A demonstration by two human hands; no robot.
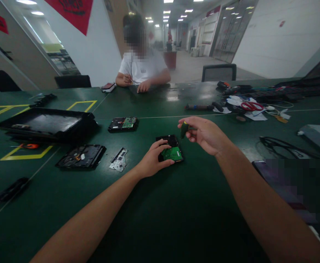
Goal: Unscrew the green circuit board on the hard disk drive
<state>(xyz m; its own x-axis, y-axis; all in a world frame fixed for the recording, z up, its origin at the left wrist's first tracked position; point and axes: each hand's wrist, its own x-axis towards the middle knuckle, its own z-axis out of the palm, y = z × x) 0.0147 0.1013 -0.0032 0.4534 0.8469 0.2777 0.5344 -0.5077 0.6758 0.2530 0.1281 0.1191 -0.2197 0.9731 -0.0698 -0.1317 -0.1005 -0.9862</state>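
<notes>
A hard drive with a green circuit board facing up lies on the dark green table. My left hand grips it from the left, fingers over its top and thumb along the near side. In my right hand is a screwdriver with a green and yellow handle, pinched upright. Its shaft points down at the drive's right edge; whether the tip touches a screw is too small to tell. Left of my left hand lies a bare silvery circuit board. Farther back sits a second hard drive.
At left are a black optical-drive-like unit, a large black casing and a black strip. Red-handled scissors, cables and a dark screen-like device lie right. Another person sits opposite.
</notes>
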